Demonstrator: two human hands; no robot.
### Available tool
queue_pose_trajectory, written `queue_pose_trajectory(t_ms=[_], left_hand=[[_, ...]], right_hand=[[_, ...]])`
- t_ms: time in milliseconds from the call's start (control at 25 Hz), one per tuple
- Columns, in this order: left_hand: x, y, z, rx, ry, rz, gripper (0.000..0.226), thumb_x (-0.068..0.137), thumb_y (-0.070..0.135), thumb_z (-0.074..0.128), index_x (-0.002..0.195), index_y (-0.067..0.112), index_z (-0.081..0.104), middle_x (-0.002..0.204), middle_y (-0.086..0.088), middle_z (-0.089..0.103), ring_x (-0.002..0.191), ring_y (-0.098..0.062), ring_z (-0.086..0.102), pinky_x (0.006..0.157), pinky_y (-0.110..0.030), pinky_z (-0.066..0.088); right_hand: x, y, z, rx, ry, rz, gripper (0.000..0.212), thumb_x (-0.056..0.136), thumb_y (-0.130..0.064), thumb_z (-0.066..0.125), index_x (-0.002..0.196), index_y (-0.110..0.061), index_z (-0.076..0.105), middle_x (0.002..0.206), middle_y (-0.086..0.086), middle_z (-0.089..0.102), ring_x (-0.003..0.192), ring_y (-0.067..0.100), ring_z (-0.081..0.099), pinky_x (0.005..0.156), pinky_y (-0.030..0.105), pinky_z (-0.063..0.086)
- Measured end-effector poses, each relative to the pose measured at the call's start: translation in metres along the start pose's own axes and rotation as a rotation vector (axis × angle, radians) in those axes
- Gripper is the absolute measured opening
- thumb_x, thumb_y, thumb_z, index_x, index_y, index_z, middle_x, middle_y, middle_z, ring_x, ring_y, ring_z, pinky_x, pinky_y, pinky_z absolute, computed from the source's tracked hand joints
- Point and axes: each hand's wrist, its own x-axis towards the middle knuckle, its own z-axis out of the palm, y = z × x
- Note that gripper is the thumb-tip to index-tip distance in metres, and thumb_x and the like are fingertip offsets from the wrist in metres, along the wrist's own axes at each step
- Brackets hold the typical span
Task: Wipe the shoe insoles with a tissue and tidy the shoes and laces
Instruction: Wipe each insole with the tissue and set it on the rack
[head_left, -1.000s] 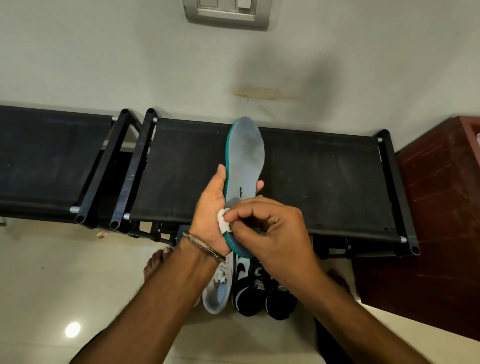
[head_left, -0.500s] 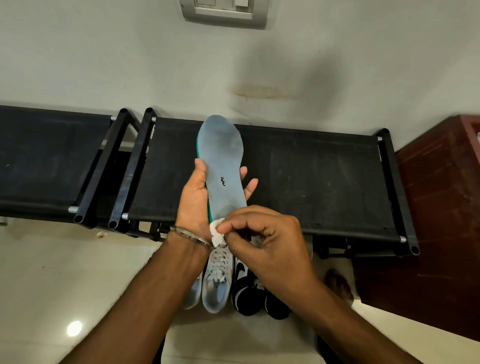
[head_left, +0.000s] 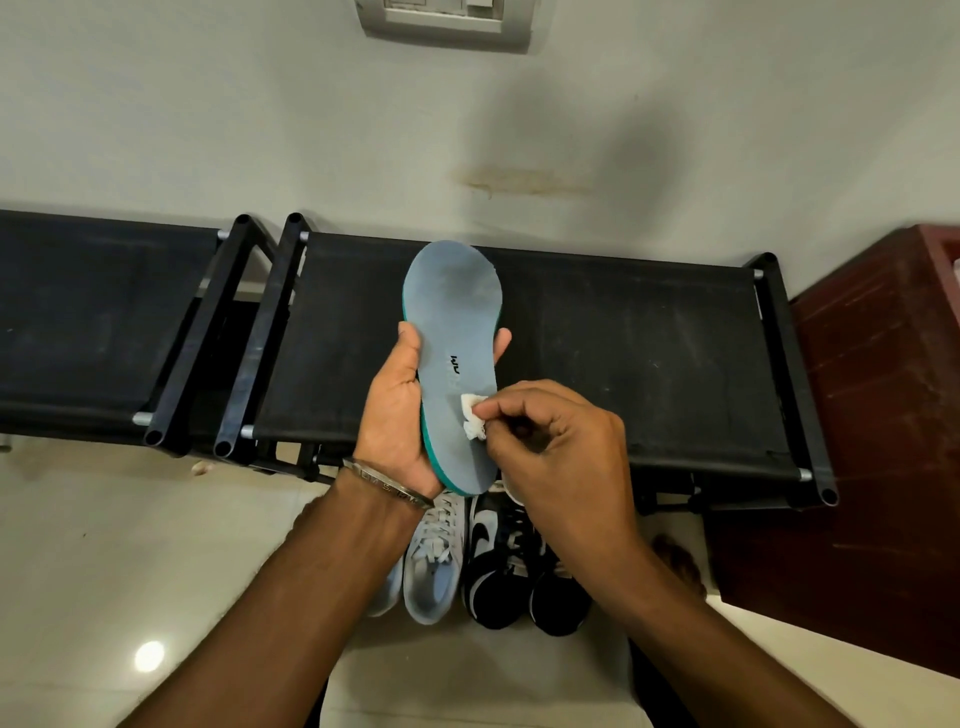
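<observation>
Left grip (head_left: 397, 410) clasping one insole (head_left: 453, 358); right grip (head_left: 561, 447) pinching one tissue (head_left: 474, 415) against it; four shoes (head_left: 434, 561) below on floor (head_left: 104, 545).

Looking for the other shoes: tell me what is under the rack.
Under the rack, on the floor: grey shoes and black shoes. The hands and insole cover their heels; further under is hidden.

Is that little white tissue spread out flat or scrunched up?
Scrunched up. The tissue is a small crumpled wad pinched in the right hand fingertips against the insole, which the left hand holds.
</observation>
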Motion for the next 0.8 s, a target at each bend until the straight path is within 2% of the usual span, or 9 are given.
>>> queue_pose_trajectory(t_ms=[80, 200, 320, 440, 600, 720, 800], left_hand=[[-0.003, -0.002, 0.005, 0.033, -0.004, -0.023, 0.060, 0.096, 0.062, 0.028, 0.138, 0.026, 0.052, 0.137, -0.013, 0.057, 0.115, -0.026, 0.060, 0.096, -0.045, 0.049], [-0.007, -0.011, 0.012, 0.087, -0.010, -0.052, 0.064, 0.098, 0.060, 0.029, 0.131, 0.015, 0.059, 0.136, -0.016, 0.057, 0.107, -0.026, 0.063, 0.091, -0.041, 0.054], [-0.009, -0.020, 0.014, 0.159, -0.026, -0.044, 0.059, 0.099, 0.056, 0.031, 0.128, 0.015, 0.062, 0.120, -0.012, 0.067, 0.100, -0.025, 0.067, 0.092, -0.040, 0.053], [-0.010, -0.024, 0.015, 0.217, -0.034, -0.064, 0.057, 0.099, 0.054, 0.033, 0.132, 0.016, 0.059, 0.112, -0.011, 0.068, 0.096, -0.024, 0.065, 0.094, -0.041, 0.051], [-0.008, -0.023, 0.013, 0.233, -0.018, -0.059, 0.057, 0.099, 0.054, 0.031, 0.133, 0.016, 0.058, 0.123, -0.013, 0.065, 0.105, -0.027, 0.062, 0.098, -0.043, 0.048], [-0.005, -0.015, 0.008, 0.190, 0.015, -0.065, 0.062, 0.099, 0.057, 0.030, 0.126, 0.013, 0.063, 0.123, -0.014, 0.066, 0.100, -0.025, 0.066, 0.090, -0.039, 0.055], [-0.002, -0.008, 0.005, 0.149, 0.043, -0.070, 0.064, 0.098, 0.060, 0.030, 0.129, 0.013, 0.061, 0.131, -0.014, 0.061, 0.101, -0.025, 0.065, 0.091, -0.039, 0.054]], right_hand=[[0.005, 0.003, -0.002, -0.045, 0.039, -0.005, 0.017, 0.081, 0.001, 0.074, 0.089, -0.013, 0.078, 0.090, -0.009, 0.072, 0.085, 0.003, 0.067, 0.074, 0.014, 0.055], [0.016, 0.008, -0.009, -0.078, 0.103, 0.000, 0.018, 0.081, 0.001, 0.075, 0.089, -0.014, 0.078, 0.089, -0.008, 0.072, 0.084, 0.003, 0.068, 0.076, 0.016, 0.055], [0.025, 0.013, -0.017, -0.069, 0.144, 0.043, 0.018, 0.081, 0.000, 0.075, 0.089, -0.016, 0.078, 0.089, -0.011, 0.071, 0.084, 0.003, 0.068, 0.076, 0.017, 0.056], [0.029, 0.016, -0.024, -0.053, 0.163, 0.069, 0.020, 0.082, -0.003, 0.076, 0.090, -0.021, 0.076, 0.090, -0.012, 0.072, 0.084, 0.005, 0.069, 0.076, 0.018, 0.057], [0.026, 0.014, -0.024, -0.035, 0.097, 0.076, 0.021, 0.082, -0.003, 0.076, 0.089, -0.023, 0.076, 0.091, -0.013, 0.071, 0.086, 0.003, 0.069, 0.076, 0.016, 0.055], [0.019, 0.010, -0.017, 0.002, 0.003, 0.095, 0.017, 0.082, -0.003, 0.076, 0.089, -0.018, 0.078, 0.092, -0.012, 0.072, 0.087, 0.002, 0.069, 0.077, 0.018, 0.057], [0.011, 0.005, -0.010, 0.017, -0.062, 0.091, 0.017, 0.082, -0.002, 0.075, 0.089, -0.017, 0.079, 0.092, -0.012, 0.073, 0.087, 0.002, 0.069, 0.077, 0.018, 0.057]])
